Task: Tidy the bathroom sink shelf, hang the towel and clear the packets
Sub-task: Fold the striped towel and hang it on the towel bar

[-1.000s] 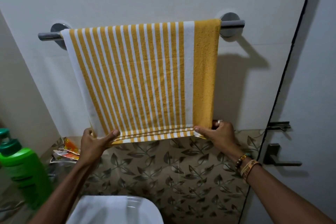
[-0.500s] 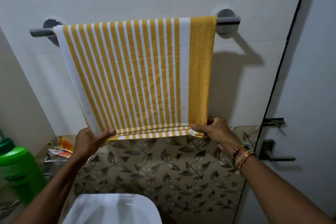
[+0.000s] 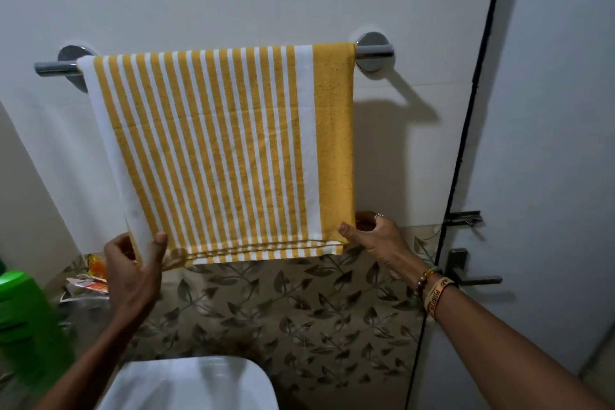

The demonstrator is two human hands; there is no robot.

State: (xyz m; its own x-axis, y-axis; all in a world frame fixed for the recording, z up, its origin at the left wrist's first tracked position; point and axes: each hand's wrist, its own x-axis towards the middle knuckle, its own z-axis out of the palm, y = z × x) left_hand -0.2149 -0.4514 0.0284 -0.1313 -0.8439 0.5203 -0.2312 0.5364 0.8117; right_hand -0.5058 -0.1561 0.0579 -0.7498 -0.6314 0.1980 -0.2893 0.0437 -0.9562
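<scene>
A yellow-and-white striped towel [image 3: 226,150] hangs folded over a chrome towel bar [image 3: 374,51] on the white wall. My left hand [image 3: 133,266] pinches the towel's lower left corner between thumb and fingers. My right hand [image 3: 372,236] holds the lower right corner, thumb in front and fingers behind the cloth. The towel's bottom hem runs level between the two hands. Crumpled packets [image 3: 88,283] with orange print lie on the shelf at the left, partly hidden by my left hand.
A green bottle [image 3: 30,326] stands at the far left edge. The white basin [image 3: 189,383] sits below centre in front of leaf-patterned tiles [image 3: 299,316]. A door with a metal handle [image 3: 466,273] and latch [image 3: 464,218] is on the right.
The view has tilted so the towel and bar sit lower in the picture. Both hands stay at the towel's bottom corners; my left hand's thumb has come further up onto the cloth.
</scene>
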